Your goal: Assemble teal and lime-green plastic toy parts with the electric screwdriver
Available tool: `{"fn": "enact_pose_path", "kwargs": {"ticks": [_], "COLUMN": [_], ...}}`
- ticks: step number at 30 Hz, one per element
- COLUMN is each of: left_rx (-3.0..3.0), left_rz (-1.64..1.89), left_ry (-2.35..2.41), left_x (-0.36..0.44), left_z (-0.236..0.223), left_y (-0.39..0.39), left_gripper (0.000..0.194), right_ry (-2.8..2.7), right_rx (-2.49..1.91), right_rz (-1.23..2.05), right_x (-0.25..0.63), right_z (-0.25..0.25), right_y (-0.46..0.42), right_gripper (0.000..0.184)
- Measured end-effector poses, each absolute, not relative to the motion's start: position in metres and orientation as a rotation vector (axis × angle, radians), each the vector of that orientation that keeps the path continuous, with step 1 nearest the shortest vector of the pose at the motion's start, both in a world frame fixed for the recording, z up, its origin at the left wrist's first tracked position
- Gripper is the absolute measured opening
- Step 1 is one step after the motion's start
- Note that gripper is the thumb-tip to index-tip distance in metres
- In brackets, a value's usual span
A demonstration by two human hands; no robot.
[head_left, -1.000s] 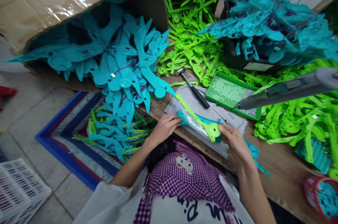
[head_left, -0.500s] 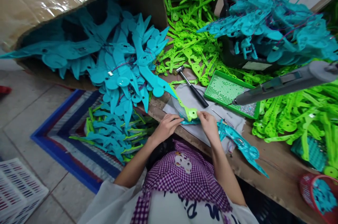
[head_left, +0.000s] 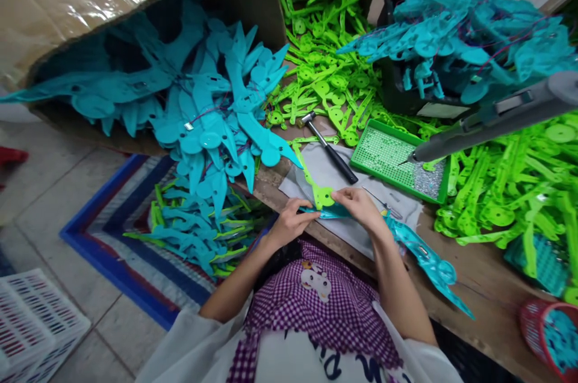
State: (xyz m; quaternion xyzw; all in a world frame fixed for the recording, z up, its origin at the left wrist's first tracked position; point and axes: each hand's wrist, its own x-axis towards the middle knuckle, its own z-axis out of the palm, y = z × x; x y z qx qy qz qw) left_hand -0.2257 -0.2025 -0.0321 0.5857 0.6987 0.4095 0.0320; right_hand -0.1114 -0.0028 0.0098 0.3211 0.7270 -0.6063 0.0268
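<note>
My right hand point(head_left: 359, 207) pinches the round end of a lime-green plastic piece point(head_left: 323, 196), whose thin arm points away from me. Beneath it lies a teal plastic part point(head_left: 334, 212), partly covered by my right hand. The fingertips of my left hand point(head_left: 291, 223) close on the left tip of this teal part, beside the green piece. Both parts are over a pale cloth point(head_left: 302, 187) at the bench's front edge. Right of my right wrist rests another teal piece point(head_left: 427, 256), and a thin screwdriver-like tool point(head_left: 382, 201) lies behind it.
A hammer point(head_left: 332, 151) lies beyond my hands, beside a green tray point(head_left: 383, 151) of small metal bits. A grey power screwdriver point(head_left: 497, 115) hangs over the tray. Green parts point(head_left: 492, 190) heap at right. A cardboard box point(head_left: 112, 3) spills teal parts at left; a red basket point(head_left: 530, 317) stands front right.
The green piece has shifted slightly left and towards me over the teal part. My right hand has turned and moved a little right, and the view has shifted slightly.
</note>
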Motion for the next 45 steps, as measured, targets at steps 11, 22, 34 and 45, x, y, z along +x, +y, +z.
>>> {"fn": "enact_pose_path", "kwargs": {"ticks": [11,22,34,45], "left_rx": [1.741,1.828,1.668,1.678], "left_rz": [1.356,1.437,1.474,1.512], "left_ry": [2.101,2.158,2.346,2.338], "left_x": [-0.229,-0.229,-0.223,-0.219], "left_z": [-0.03,-0.032,-0.035,-0.034], "left_y": [-0.2,-0.201,-0.203,-0.204], "left_gripper": [0.009,0.018,0.017,0.029], "right_ry": [2.546,2.531,2.48,2.562], "right_rx": [0.831,0.828,1.063,1.008], "right_rz": [-1.186,-1.108,-1.209,-0.754], "right_x": [-0.124,-0.128,-0.113,-0.12], "right_z": [0.035,0.035,0.031,0.039], "right_y": [-0.008,-0.008,-0.019,-0.044], "right_gripper": [0.039,0.042,0.045,0.041]}}
